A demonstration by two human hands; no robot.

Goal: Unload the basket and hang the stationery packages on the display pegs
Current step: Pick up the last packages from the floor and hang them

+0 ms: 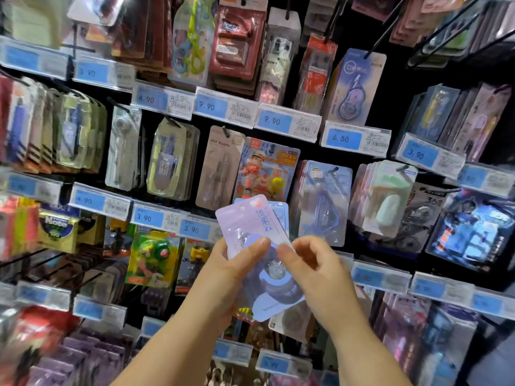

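I hold a small stack of pale lilac blister packages [252, 227] in front of the display wall, each with a hang hole near its top. My left hand [231, 263] grips the stack from the left, thumb across the front pack. My right hand [312, 263] pinches the right edge of the front pack between thumb and fingers. A matching lilac correction-tape pack [324, 201] hangs on a peg just right of the stack. The basket is out of view.
Rows of black pegs carry stationery packs with blue price tags [274, 121] below each row. A bare double peg [434, 45] juts out at the upper right. A compass pack [220, 168] and a toy eraser pack [266, 171] hang right behind the stack.
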